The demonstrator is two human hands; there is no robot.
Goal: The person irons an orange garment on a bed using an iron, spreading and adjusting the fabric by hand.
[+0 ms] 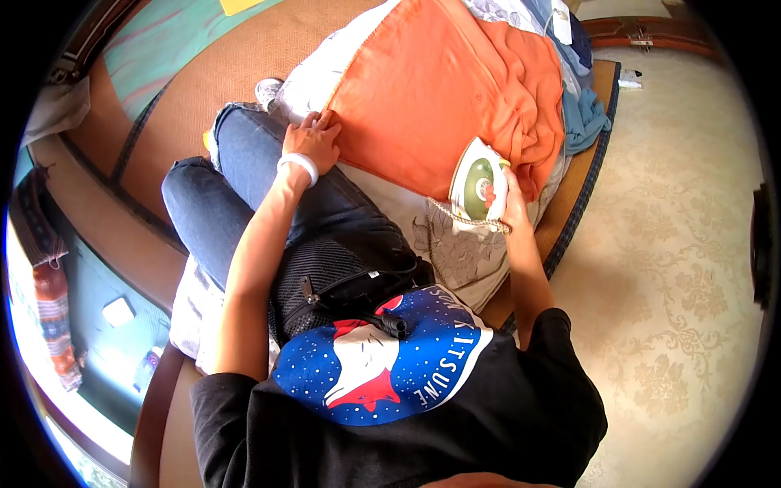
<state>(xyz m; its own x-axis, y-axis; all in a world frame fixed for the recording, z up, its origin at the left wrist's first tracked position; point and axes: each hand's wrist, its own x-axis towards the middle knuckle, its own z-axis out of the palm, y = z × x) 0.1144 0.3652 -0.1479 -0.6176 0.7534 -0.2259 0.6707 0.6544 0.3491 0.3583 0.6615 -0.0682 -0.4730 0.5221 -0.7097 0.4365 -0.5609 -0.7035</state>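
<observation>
An orange cloth (415,89) lies spread in front of me, smooth at the left and bunched in folds at the right. My left hand (313,140), with a white band on its wrist, rests at the cloth's left edge, fingers stretched out and touching it. In my right hand (514,203) is a white and green clothes iron (480,180), held by its handle. The iron stands on the cloth's near right part, its tip pointing away from me. A braided cord (460,215) loops around its rear. My right fingers are partly hidden behind the handle.
Under the cloth lies a white flower-patterned sheet (464,252) on a brown woven mat (220,69) with a dark border. Blue clothing (584,122) is heaped at the far right. My bent legs in jeans (252,154) occupy the left. A pale patterned floor (667,268) extends along the right.
</observation>
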